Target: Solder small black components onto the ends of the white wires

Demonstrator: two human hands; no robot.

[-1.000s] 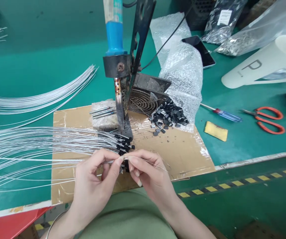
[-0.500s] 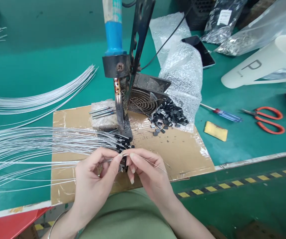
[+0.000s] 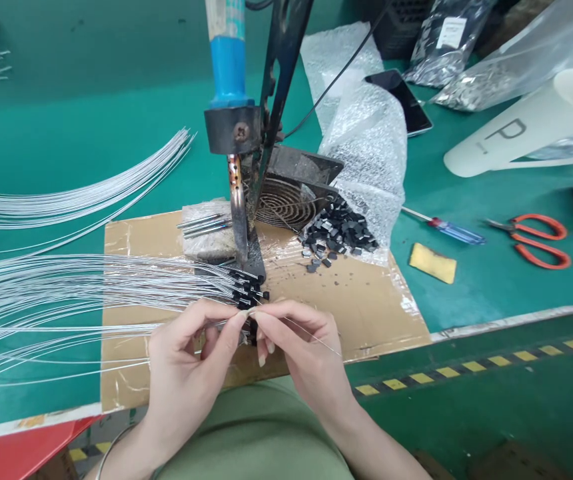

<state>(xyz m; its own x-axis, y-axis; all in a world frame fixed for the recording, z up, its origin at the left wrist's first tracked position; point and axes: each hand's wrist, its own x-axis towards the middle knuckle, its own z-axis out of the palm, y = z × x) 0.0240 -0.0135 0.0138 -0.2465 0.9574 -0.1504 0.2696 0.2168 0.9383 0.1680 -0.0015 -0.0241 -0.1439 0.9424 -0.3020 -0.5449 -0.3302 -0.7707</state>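
Note:
My left hand point(image 3: 199, 357) is closed in a pinch, thumb against forefinger. What lies between those fingertips is too small to make out; several white wires pass behind this hand. Touching it tip to tip, my right hand point(image 3: 304, 347) pinches a thin silvery wire point(image 3: 316, 339), whose loose length trails across the palm to the lower right. Just beyond the fingers lies a bundle of white wires point(image 3: 166, 283) with black ends point(image 3: 249, 290), partly hidden by my hands. A soldering iron point(image 3: 238, 200) hangs in a stand, its tip pointing down above the bundle's ends.
Cardboard point(image 3: 366, 313) covers the work spot. Behind are a small fan point(image 3: 284, 200) and a heap of black parts point(image 3: 341, 230) on bubble wrap point(image 3: 366, 147). Rightward lie a screwdriver point(image 3: 454, 231), a yellow sponge point(image 3: 432, 263), orange-handled scissors point(image 3: 539, 240) and a white cup point(image 3: 531, 130).
Both hands stay pinched together at nearly the same spot. The right hand has shifted slightly to the right, and its fingertips have drawn closer around the tiny piece.

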